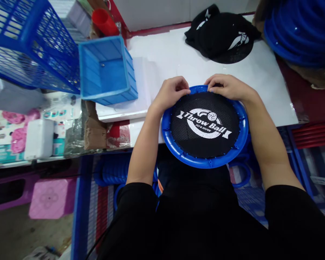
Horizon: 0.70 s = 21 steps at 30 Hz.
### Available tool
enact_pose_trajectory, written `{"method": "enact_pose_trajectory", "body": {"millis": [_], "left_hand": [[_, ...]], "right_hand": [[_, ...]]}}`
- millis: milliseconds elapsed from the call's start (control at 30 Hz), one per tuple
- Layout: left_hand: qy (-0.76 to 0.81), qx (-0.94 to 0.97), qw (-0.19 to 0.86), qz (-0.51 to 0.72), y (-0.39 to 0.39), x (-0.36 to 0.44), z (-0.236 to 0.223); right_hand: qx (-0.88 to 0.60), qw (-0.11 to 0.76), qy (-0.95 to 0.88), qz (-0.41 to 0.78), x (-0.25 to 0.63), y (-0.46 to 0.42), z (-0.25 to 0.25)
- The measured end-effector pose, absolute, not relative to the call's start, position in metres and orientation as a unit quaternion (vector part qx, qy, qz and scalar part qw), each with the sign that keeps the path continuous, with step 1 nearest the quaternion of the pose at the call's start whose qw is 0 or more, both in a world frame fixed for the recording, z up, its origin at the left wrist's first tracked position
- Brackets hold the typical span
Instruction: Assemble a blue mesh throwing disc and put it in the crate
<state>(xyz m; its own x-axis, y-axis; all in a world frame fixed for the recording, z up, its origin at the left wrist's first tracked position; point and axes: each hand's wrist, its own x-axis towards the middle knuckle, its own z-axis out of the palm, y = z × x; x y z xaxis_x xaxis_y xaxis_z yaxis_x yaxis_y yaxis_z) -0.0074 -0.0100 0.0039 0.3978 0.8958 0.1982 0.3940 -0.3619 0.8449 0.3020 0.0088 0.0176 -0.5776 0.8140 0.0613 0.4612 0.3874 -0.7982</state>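
Note:
A blue plastic ring (206, 163) lies at the table's near edge, partly overhanging my lap. Black mesh netting (178, 130) printed "Throw Ball" in white spans its middle, with small points along its border at the ring's inner edge. My left hand (174, 90) is closed at the far rim, left of centre, thumb and fingers pinching the mesh border. To the right of it, my right hand (227, 86) is closed likewise on the far border. The fingertips partly hide what they pinch.
Several black printed mesh pieces (219, 36) lie at the back of the white table. A light blue bin (108, 72) and a blue basket (32, 43) stand left. Stacked blue rings (300, 36) are at right. A pink stool (52, 196) stands below left.

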Motion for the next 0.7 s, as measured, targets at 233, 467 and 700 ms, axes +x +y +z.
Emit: {"method": "enact_pose_trajectory", "body": {"millis": [233,467,700], "left_hand": [[0.37,0.824,0.321,0.284,-0.02,-0.004,0.013],[0.328,0.887,0.226,0.234,-0.028,-0.001,0.009],[0.357,0.891,0.213,0.184,-0.028,0.004,0.01]], "right_hand": [[-0.427,0.273,-0.795,0.335,0.292,-0.002,0.025],[-0.331,0.22,-0.884,0.246,0.289,-0.017,0.018],[-0.314,0.153,-0.907,0.234,0.285,-0.017,0.021]]}}
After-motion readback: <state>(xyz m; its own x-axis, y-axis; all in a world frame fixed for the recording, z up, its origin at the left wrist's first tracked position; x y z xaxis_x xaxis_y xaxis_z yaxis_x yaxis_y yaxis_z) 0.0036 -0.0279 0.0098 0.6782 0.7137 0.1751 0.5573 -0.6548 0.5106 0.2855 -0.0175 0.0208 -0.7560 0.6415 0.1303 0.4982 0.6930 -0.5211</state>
